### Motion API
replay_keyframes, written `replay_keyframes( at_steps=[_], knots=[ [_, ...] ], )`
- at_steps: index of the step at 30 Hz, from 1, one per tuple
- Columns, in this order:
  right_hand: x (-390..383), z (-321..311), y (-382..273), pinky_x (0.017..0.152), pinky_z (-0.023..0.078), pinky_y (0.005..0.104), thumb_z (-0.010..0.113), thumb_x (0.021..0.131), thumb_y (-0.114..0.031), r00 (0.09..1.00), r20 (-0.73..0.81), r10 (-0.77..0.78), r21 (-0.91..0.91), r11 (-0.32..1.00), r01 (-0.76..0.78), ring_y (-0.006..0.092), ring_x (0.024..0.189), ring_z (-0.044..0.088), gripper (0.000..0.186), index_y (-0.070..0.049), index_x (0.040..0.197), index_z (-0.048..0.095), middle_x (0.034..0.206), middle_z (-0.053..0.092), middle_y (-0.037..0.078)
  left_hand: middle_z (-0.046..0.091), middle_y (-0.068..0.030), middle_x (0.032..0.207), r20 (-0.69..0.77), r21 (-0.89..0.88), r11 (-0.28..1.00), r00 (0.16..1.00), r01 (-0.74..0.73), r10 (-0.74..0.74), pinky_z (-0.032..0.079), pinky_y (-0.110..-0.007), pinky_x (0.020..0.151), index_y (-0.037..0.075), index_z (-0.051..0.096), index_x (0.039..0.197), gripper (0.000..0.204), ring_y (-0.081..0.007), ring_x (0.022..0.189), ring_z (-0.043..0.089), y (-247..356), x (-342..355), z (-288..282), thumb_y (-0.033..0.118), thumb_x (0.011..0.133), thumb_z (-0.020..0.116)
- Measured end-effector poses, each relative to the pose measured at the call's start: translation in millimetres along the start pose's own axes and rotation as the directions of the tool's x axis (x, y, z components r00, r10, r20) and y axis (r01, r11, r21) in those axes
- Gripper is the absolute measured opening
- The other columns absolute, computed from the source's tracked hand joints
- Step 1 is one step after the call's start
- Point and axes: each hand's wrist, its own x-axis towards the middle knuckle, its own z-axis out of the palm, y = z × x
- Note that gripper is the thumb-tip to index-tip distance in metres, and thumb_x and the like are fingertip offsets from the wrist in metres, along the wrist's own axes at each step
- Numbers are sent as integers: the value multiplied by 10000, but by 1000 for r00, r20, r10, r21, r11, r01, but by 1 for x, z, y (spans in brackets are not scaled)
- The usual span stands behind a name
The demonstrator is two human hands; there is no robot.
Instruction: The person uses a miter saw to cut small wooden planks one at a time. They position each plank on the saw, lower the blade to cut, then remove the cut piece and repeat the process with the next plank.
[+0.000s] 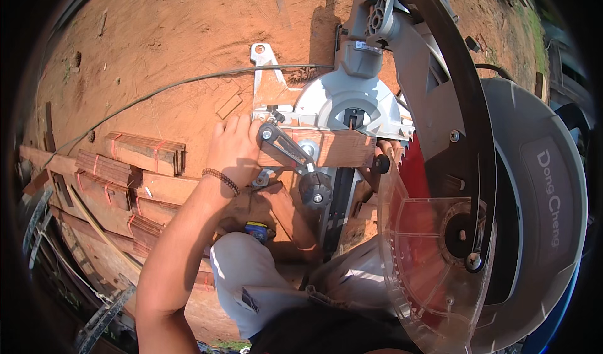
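Note:
A reddish-brown wooden block [344,148] lies across the table of a mitre saw [308,106], against its fence. My left hand [237,142] is closed round the block's left end, close to the clamp arm [284,145], with a beaded bracelet on the wrist. The clamp's round black knob [315,188] hangs on the near side of the block. At the block's right end, fingers of my right hand [391,148] show curled against the wood. The saw head and its clear blade guard [427,260] hide the rest of that hand and forearm.
The toothed blade [411,166] shows close to my right fingers. Bundled wood strips [147,152] are stacked at left on boards. A blue-and-yellow tape measure [256,231] lies near my knee. A dark cable [182,85] crosses the reddish dirt ground [188,27].

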Motion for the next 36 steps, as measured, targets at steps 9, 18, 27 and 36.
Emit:
replay_keyframes(
  at_steps=[9,18,27,36],
  knots=[
    [12,12,11,946,517,472,758,907,-180,992,-93,-80,-34,996,77,404,1082,632,524,-12,1368,573,1226,624,220,593,-128,1200,69,152,987,996,46,-57,458,-447,1015,27,586,1286,725,-298,1206,575,13,-7,-10,306,698,904],
    [-68,-25,-117,887,558,466,733,921,-159,1000,-6,-5,-9,1000,5,413,1006,673,444,-6,1321,616,1153,660,226,585,-138,1400,96,243,959,981,142,-170,420,-481,1131,82,522,1419,879,-319,1383,517,24,-11,-6,374,699,933],
    [62,-84,-259,956,540,470,726,843,-225,766,-242,-596,-159,803,575,368,1068,671,291,-50,1069,776,1080,743,141,600,-149,1422,28,242,960,988,140,-151,425,-502,1131,122,509,1484,794,-345,1378,539,17,-10,4,298,793,858],
    [111,-43,-207,585,492,270,695,957,-106,947,199,-250,840,542,-33,96,596,572,174,38,1041,740,726,653,22,599,-134,1398,-14,169,974,988,153,-152,415,-523,1118,126,496,1465,792,-317,1376,530,14,-11,8,262,771,851]
  ],
)
